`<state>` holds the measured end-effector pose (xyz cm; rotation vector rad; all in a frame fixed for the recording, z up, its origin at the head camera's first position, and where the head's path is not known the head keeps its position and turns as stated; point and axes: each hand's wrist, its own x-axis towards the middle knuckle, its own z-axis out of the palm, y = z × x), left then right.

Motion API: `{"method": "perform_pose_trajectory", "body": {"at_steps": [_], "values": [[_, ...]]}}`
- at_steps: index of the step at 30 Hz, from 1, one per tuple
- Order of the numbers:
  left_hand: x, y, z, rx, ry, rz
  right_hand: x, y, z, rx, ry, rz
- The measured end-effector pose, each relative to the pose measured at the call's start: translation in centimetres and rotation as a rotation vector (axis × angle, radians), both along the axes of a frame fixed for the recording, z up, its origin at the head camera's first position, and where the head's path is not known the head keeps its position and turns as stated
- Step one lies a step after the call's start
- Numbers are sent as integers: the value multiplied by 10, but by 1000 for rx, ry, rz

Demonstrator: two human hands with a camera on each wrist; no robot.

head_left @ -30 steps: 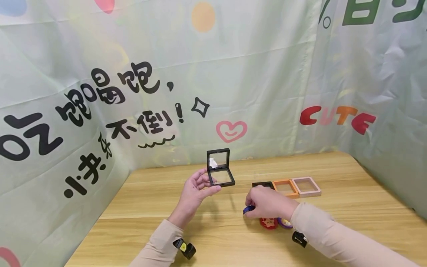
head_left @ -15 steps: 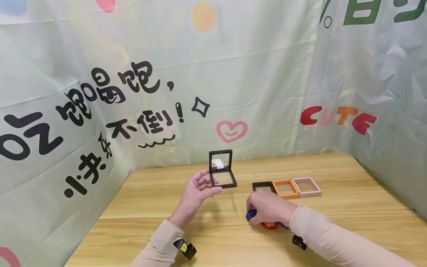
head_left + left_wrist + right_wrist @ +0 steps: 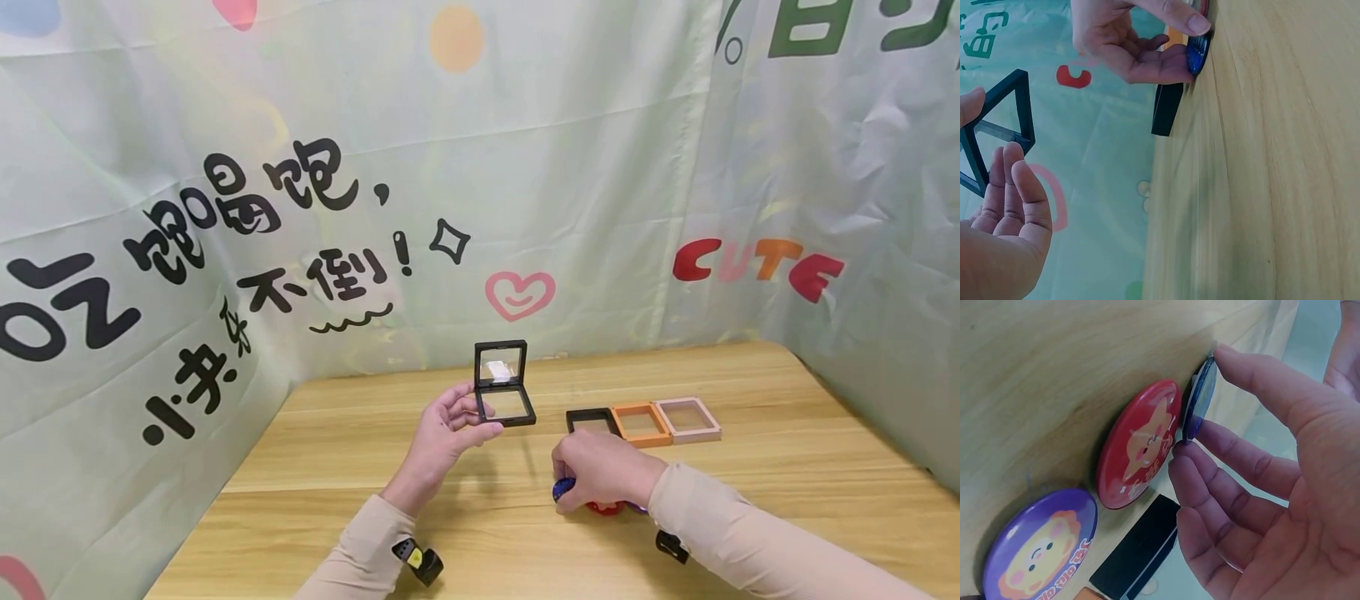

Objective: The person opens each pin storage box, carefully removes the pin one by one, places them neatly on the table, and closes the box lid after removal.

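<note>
My left hand (image 3: pixel 438 429) holds a black hinged display frame (image 3: pixel 501 386) by its left side, raised over the table. Its two halves stand spread at about a right angle, with clear film in each. Thumb and fingers of my right hand (image 3: pixel 607 467) pinch a blue round badge (image 3: pixel 1200 400) by its edges, tilted up close over the tabletop. Beside it in the right wrist view lies a red badge (image 3: pixel 1138 447) with a star character. A purple badge (image 3: pixel 1041 547) with a yellow-maned face lies further left; in the head view my right hand mostly covers both.
Behind my right hand, a black square frame (image 3: pixel 572 417), an orange frame (image 3: pixel 642 408) and a pink frame (image 3: pixel 688 403) lie in a row on the wooden table (image 3: pixel 360 442). A printed fabric curtain (image 3: pixel 600 167) hangs along the table's back and sides.
The black display frame has shifted slightly right and down in my left hand's grip. My right hand has brought the blue badge slightly nearer to me, tilting it.
</note>
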<state>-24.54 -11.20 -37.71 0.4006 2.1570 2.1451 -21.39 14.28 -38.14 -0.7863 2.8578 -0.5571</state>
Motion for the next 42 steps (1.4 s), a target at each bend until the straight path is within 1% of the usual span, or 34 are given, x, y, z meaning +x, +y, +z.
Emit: {"method": "perform_pose_trajectory", "body": {"at_steps": [6,11,14,21,28,31,36,39,42], "values": [[0,1,-1,7,-9,-5,1,-3,0,23,32,12],[0,1,-3,-4,-7,-11,-1,-4,-2,8,47,41],[0,1,-2,-4,-7,-13,-2,-5,-3,3,42,49],[-2,1,-1,9,2,-30,-1,-6,0,14,11,36],[-2,2,-1,8,-4,-27,0,-5,2,9,4,42],[-2,2,0,10,-2,-29,0,-4,4,9,-11,43],[-1,2,1,12,-4,-28,-3,1,12,-16,-43,33],[-1,1,1,-1,-3,-30,-6,7,20,-52,-45,30],[-1,1,1,-13,-8,-29,-10,14,31,-84,-20,59]]}}
